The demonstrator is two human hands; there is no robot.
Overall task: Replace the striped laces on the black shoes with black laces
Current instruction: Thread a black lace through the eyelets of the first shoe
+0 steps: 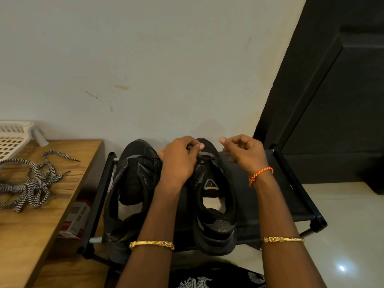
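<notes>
While the left hand (180,161) pinches a black lace (204,157) on the right shoe (214,196), the right hand (243,151) hovers curled; whether it holds lace is unclear. Striped laces (31,181) lie on the wooden table (31,235) at nine o'clock.

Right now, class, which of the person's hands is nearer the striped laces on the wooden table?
Left. The left hand works at the right shoe's black lace, closer to the striped laces; the right hand hovers farther right, over the rack.
</notes>
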